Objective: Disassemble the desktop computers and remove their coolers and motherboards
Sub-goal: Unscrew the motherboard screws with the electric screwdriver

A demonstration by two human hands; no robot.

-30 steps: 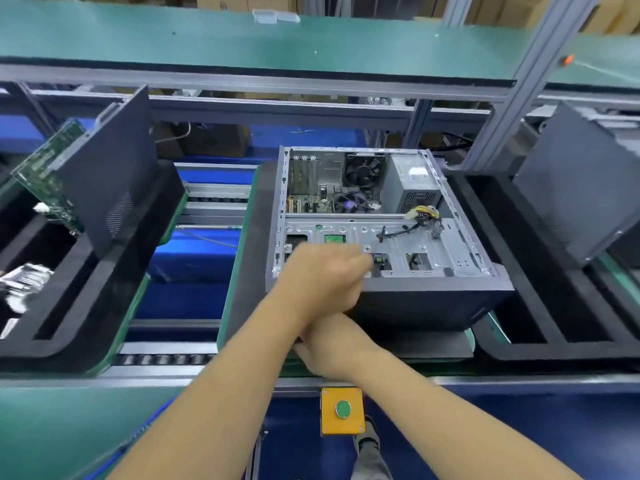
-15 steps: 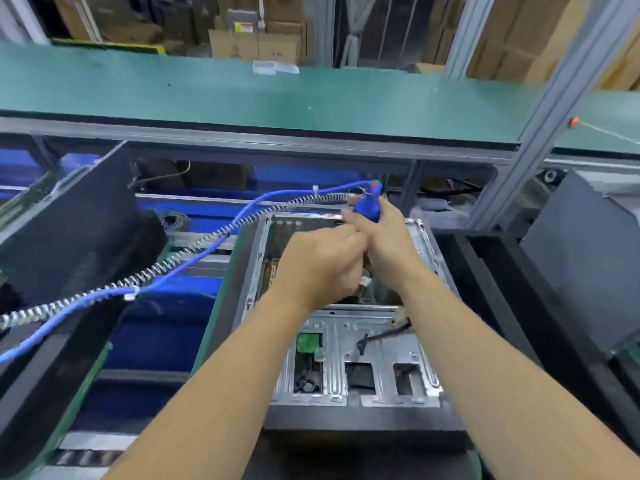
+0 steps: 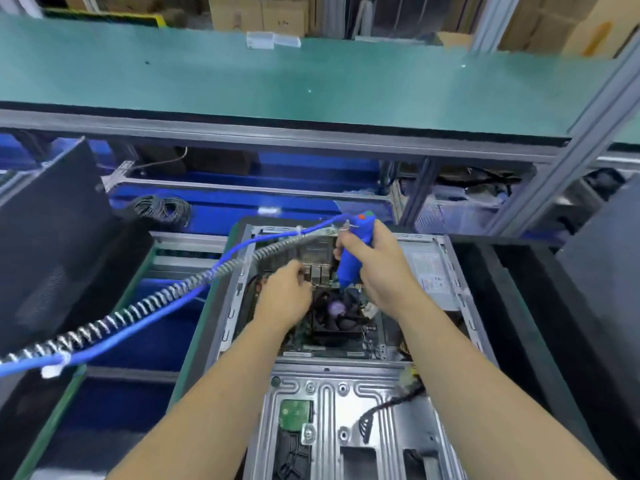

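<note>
On the green-edged conveyor pallet, opened desktop case (image 3: pixel 346 393) lying flat, cooler fan (image 3: pixel 337 311) inside, right hand (image 3: pixel 375 268) gripping blue electric screwdriver (image 3: pixel 353 252) upright above it, left hand (image 3: pixel 285 294) curled beside, hold unclear.

Factory disassembly line, conveyor (image 3: pixel 311 77), stacked cartons (image 3: pixel 259 13)

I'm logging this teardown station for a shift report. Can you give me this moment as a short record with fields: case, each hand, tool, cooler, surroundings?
case: open desktop case, side panel off, lying flat
right hand: grips a blue powered screwdriver, tip pointing down at the cooler's far edge
left hand: fingers curled, beside the tool's tip; what it holds is hidden
tool line: blue hose with coiled cable trailing left
cooler: black fan, in place on the motherboard
surroundings: dark panels leaning at the left
</note>
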